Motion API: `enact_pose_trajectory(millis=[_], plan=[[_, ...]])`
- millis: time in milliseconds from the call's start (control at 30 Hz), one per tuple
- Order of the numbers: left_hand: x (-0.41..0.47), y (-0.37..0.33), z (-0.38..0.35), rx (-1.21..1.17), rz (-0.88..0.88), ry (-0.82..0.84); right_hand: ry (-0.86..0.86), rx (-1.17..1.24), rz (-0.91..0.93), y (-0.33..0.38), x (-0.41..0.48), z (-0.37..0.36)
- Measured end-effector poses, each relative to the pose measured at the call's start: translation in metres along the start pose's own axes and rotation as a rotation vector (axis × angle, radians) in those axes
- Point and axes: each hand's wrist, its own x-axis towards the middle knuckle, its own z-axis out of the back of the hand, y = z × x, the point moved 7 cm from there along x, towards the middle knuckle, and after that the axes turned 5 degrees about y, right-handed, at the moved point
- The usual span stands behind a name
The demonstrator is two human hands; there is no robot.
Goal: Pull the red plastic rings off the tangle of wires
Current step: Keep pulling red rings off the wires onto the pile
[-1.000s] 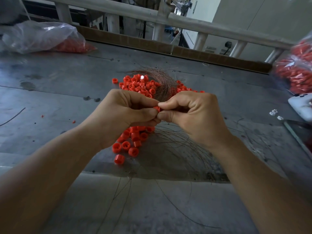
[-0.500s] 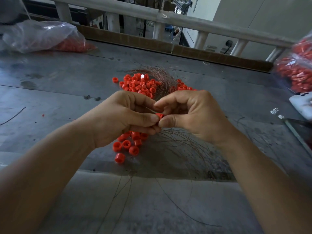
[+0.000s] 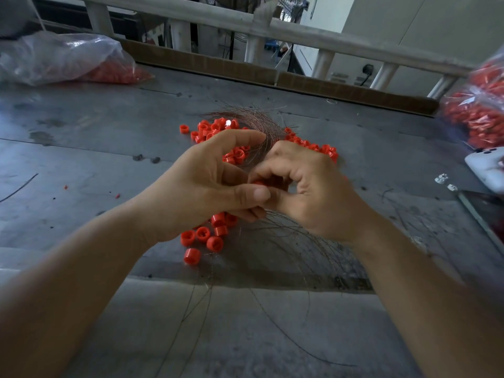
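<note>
Ring [image 3: 259, 183], red and small, held up over the table [image 3: 81, 148] between the two hands, mostly hidden by fingertips. Right hand [image 3: 313, 186] curled tight, fingers hooked over the ring from above and thumb beneath, pinching it. Left hand [image 3: 201, 186] closed too, thumb tip pressed just beside the ring and against the right thumb, lower fingers folded under. Left index finger arched up and free, touching nothing.

Wires [image 3: 289, 241], thin and coppery, fanning out from under the left fingers and down across the table toward the near edge, gripped at that pinch by the left hand. Strand through the ring too fine to make out. More of the same tangle arcing behind the hands, over the far pile [image 3: 215, 126] of loose red rings. Near pile [image 3: 207, 236] of loose rings on the table just below the left wrist, one lying a little apart at the front. Both forearms bare, reaching in from the bottom corners.

Far left on the table, left bag [image 3: 62, 58], clear plastic with red rings inside. Far right, right bag [image 3: 474, 110], also full of red rings, blurred at the frame edge. Below it, white device [image 3: 485, 166], partly cut off, with two small white bits [image 3: 441, 178] just beside it. Behind the table, brown strip [image 3: 341, 88] along the far edge and pale railing [image 3: 300, 36] above.
</note>
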Motion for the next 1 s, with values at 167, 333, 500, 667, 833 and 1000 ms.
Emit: enact_pose_trajectory(millis=[167,333,500,667,833,1000], plan=[[0.000,-0.001,-0.001,0.039,-0.026,-0.013,-0.011,0.014,-0.009,0.003,0.000,-0.002],[-0.001,-0.002,-0.003,0.031,-0.043,-0.016,-0.031,0.053,-0.011,0.004,-0.001,-0.005],[0.000,0.000,-0.002,-0.050,-0.007,-0.026,-0.012,0.094,-0.052,-0.003,0.000,-0.003],[0.001,0.003,0.003,-0.113,0.021,-0.031,-0.083,0.125,-0.054,-0.003,-0.001,0.001],[0.001,0.000,0.011,-0.146,-0.013,-0.090,-0.038,0.236,-0.128,-0.011,-0.001,0.002],[0.002,-0.004,0.018,-0.379,-0.073,-0.106,-0.048,0.277,-0.146,-0.015,-0.001,0.004]])
